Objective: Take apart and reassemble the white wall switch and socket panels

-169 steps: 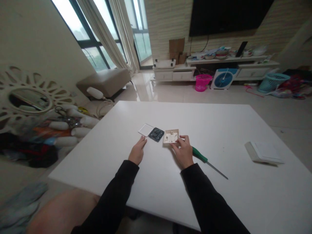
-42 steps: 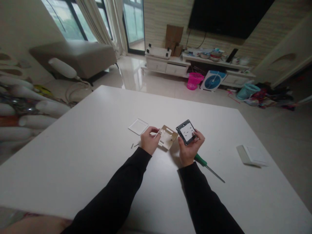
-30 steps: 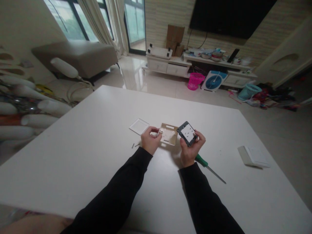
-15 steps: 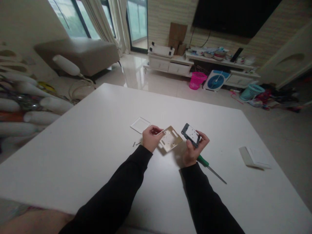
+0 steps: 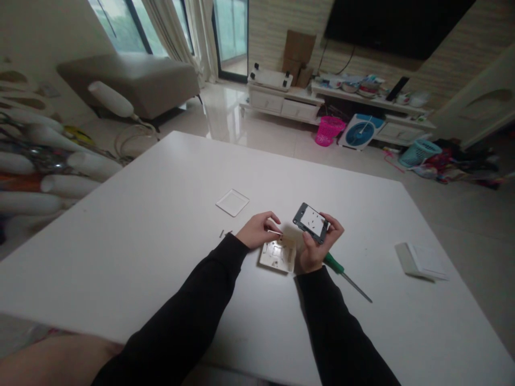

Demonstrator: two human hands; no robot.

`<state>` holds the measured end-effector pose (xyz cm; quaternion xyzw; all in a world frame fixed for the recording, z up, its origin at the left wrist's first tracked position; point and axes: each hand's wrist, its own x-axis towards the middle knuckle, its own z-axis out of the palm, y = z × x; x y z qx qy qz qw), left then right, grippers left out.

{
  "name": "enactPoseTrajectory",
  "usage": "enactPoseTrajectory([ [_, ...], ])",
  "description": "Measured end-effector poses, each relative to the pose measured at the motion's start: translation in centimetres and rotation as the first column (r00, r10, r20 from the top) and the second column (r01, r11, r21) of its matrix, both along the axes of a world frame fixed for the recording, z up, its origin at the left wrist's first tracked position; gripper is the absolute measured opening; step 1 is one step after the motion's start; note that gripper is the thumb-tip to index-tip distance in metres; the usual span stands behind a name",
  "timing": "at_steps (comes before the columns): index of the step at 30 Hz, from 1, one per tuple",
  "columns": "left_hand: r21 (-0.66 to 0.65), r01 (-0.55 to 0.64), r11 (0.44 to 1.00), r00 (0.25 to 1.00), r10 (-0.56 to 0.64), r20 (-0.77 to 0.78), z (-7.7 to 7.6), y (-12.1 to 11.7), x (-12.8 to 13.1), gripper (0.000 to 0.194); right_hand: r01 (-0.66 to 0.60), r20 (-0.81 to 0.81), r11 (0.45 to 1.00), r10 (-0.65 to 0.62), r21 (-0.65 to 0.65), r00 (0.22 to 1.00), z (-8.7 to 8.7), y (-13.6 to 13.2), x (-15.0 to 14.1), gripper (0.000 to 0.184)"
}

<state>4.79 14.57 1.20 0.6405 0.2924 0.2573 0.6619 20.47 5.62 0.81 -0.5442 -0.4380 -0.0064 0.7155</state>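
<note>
A cream square mounting box (image 5: 277,257) lies with its hollow side up on the white table. My left hand (image 5: 259,229) is at its far left edge, fingers parted, with the lower fingertips close to the rim; whether they touch it I cannot tell. In my right hand (image 5: 319,244) is a wall socket (image 5: 313,221) with a dark frame and a white slotted face, tilted above the table. Under the right wrist sits a screwdriver (image 5: 336,264) with a green handle, its shaft pointing to the near right. Small screws (image 5: 222,234) lie beside my left cuff.
A clear square cover plate (image 5: 232,202) lies beyond my left hand. At the table's right side is a folded white paper (image 5: 422,261). Across the floor stand a pink basket (image 5: 329,131), a blue fan (image 5: 360,131) and a low cabinet (image 5: 281,104).
The mounting box has come down from a tilted hold to flat on the table, nearer me. The left fingers have parted. The socket has shifted slightly left in the right hand.
</note>
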Motion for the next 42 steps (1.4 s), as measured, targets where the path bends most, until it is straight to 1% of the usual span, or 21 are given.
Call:
enactPoseTrajectory([
  [3,0.045,0.028,0.999,0.999,-0.026,-0.043,-0.1,-0.1,-0.1,0.035,-0.002,0.006,1.000,0.002,-0.030,1.000,0.0,-0.1,-0.1,0.063],
  [6,0.182,0.037,0.983,0.996,-0.023,-0.082,0.7,-0.3,-0.3,0.038,-0.013,-0.006,0.999,0.013,-0.037,1.000,0.0,-0.1,-0.1,0.064],
  [8,0.331,0.042,0.943,0.993,-0.001,-0.121,1.4,-0.2,-0.6,0.042,-0.019,-0.012,0.999,0.018,-0.035,1.000,0.0,0.0,-0.1,0.064],
  [10,0.474,0.068,0.878,0.979,0.033,-0.201,2.1,-0.2,-1.2,0.045,-0.024,-0.025,0.999,0.024,-0.024,0.999,-0.1,0.0,0.0,0.065],
  [11,0.514,0.099,0.852,0.966,0.040,-0.254,2.4,-0.1,-1.5,0.044,-0.025,-0.031,1.000,0.024,-0.019,0.999,-0.1,0.0,0.0,0.065],
  [13,0.525,0.167,0.835,0.941,0.024,-0.337,2.7,-0.1,-1.9,0.042,-0.025,-0.032,0.999,0.024,-0.022,0.999,-0.1,0.0,0.1,0.065],
  [15,0.503,0.199,0.841,0.933,-0.005,-0.360,2.6,0.0,-2.1,0.042,-0.018,-0.017,0.999,0.017,-0.042,1.000,-0.1,-0.1,0.1,0.065],
  [17,0.489,0.162,0.857,0.944,0.010,-0.330,2.3,0.1,-2.1,0.039,-0.012,0.006,0.998,0.013,-0.063,1.000,-0.1,-0.2,0.2,0.065],
  [19,0.484,0.088,0.870,0.954,0.067,-0.292,2.0,0.4,-1.9,0.030,-0.011,0.023,0.997,0.013,-0.073,1.000,0.0,-0.2,0.2,0.065],
  [20,0.489,0.047,0.871,0.956,0.102,-0.274,1.8,0.5,-1.8,0.026,-0.011,0.030,0.997,0.013,-0.075,0.999,0.0,-0.2,0.3,0.064],
  [22,0.512,-0.013,0.859,0.956,0.160,-0.245,1.6,0.8,-1.7,0.025,-0.010,0.041,0.997,0.013,-0.075,0.999,0.0,-0.3,0.3,0.064],
  [24,0.535,-0.016,0.845,0.954,0.173,-0.244,1.5,0.9,-1.8,0.030,-0.017,0.039,0.998,0.019,-0.064,0.999,0.0,-0.3,0.3,0.063],
  [28,0.562,0.072,0.824,0.951,0.113,-0.287,1.4,0.8,-2.0,0.045,-0.050,0.009,0.998,0.050,-0.027,0.999,0.0,-0.3,0.3,0.063],
  [32,0.507,0.015,0.862,0.969,0.113,-0.221,1.2,0.8,-1.8,0.034,-0.061,0.004,0.998,0.061,-0.015,0.998,0.0,-0.2,0.3,0.063],
  [33,0.512,-0.002,0.859,0.967,0.132,-0.216,1.1,0.9,-1.8,0.033,-0.062,0.006,0.998,0.062,-0.013,0.998,0.0,-0.2,0.3,0.063],
  [35,0.579,-0.012,0.815,0.948,0.194,-0.254,0.9,1.1,-1.8,0.031,-0.061,0.005,0.998,0.061,-0.020,0.998,0.0,-0.2,0.3,0.064],
  [37,0.661,0.023,0.750,0.910,0.259,-0.325,0.8,1.4,-2.0,0.019,-0.056,0.006,0.998,0.056,-0.036,0.998,-0.1,-0.2,0.3,0.064],
  [38,0.682,0.046,0.730,0.892,0.277,-0.356,0.7,1.5,-2.1,0.012,-0.050,0.008,0.998,0.050,-0.044,0.999,-0.1,-0.2,0.4,0.065],
  [39,0.686,0.059,0.725,0.881,0.285,-0.377,0.7,1.6,-2.2,0.008,-0.044,0.012,0.998,0.044,-0.054,0.999,-0.1,-0.2,0.4,0.065],
  [40,0.676,0.058,0.735,0.879,0.284,-0.383,0.8,1.7,-2.2,0.008,-0.037,0.014,0.997,0.038,-0.063,0.999,-0.2,-0.2,0.4,0.066],
  [42,0.615,-0.003,0.788,0.899,0.272,-0.344,0.9,1.7,-2.1,0.008,-0.026,0.010,0.997,0.027,-0.067,1.000,-0.2,-0.2,0.4,0.066],
])
